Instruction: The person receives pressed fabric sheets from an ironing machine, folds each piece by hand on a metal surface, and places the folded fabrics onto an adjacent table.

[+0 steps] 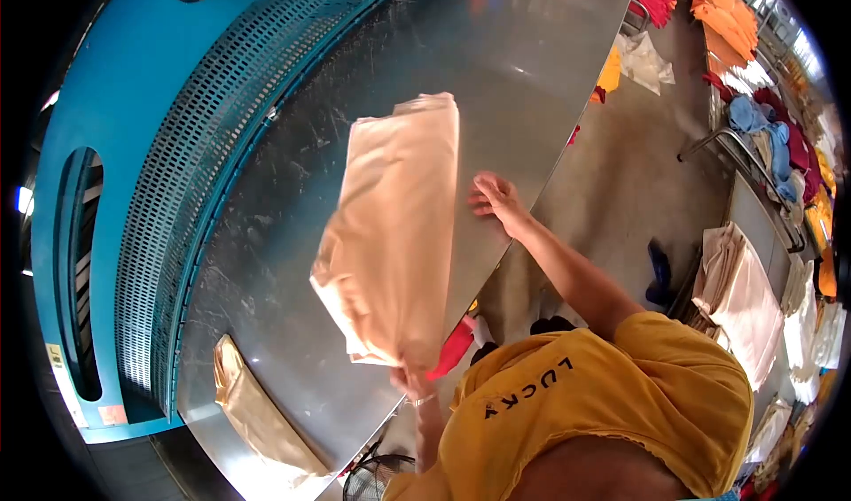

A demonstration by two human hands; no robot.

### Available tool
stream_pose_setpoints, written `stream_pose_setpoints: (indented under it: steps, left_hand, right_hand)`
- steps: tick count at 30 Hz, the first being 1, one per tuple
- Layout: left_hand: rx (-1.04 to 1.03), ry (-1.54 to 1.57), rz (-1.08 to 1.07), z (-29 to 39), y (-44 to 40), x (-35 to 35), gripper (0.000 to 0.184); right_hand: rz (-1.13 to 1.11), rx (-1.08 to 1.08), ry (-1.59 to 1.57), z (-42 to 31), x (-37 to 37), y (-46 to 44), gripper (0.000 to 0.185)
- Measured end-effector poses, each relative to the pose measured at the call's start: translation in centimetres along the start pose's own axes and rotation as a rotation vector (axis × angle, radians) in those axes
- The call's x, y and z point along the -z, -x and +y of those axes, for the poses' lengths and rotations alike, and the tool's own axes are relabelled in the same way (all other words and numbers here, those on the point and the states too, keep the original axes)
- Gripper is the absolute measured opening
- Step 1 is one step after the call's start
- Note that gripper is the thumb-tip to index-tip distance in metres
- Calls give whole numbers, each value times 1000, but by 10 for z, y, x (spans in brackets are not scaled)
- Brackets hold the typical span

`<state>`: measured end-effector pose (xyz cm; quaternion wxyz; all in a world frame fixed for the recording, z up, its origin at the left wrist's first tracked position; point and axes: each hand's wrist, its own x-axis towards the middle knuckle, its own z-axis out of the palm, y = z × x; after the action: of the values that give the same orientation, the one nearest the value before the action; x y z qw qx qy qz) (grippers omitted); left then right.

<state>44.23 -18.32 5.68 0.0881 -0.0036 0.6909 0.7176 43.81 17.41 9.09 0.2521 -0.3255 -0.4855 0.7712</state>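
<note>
The left hand [413, 380] grips the near end of a folded peach cloth [394, 226] – fingers partly hidden – while the right hand [498, 201], fingers loosely spread, is just beside it. Around them: a scratched metal table [523, 85], with a blue machine [106, 102] left, and concrete floor [620, 182] and piled clothes [764, 138] right.

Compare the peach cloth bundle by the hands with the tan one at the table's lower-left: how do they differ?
The peach bundle looks much broader; the tan bundle is a narrow strip. The peach bundle is pinker, the tan bundle browner. The left hand is at the peach bundle's lower edge; no hand touches the tan bundle. Both look like folded cloth.
</note>
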Motion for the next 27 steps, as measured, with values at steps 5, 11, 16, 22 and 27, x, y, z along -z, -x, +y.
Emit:
stream_pose_setpoints:
  steps: [5,11,16,22,27]
  left_hand:
    - [94,-94,209,36,-26,51,44]
    - [444,-25,30,67,-67,30,51]
    - [428,-293,-450,102,-31,-20,55]
    - [491,36,-1081,105,19,-181,52]
    - [-1321,44,-1655,71,122,-359,42]
  right_hand:
    - [-73,-188,29,33,-74,-4,33]
    - [-2,-6,-162,22,-52,48,22]
    - [319,-40,-294,11,83,149,19]
    - [1025,309,39,-95,234,260,21]
    - [1254,738,-5,-183,371,431,24]
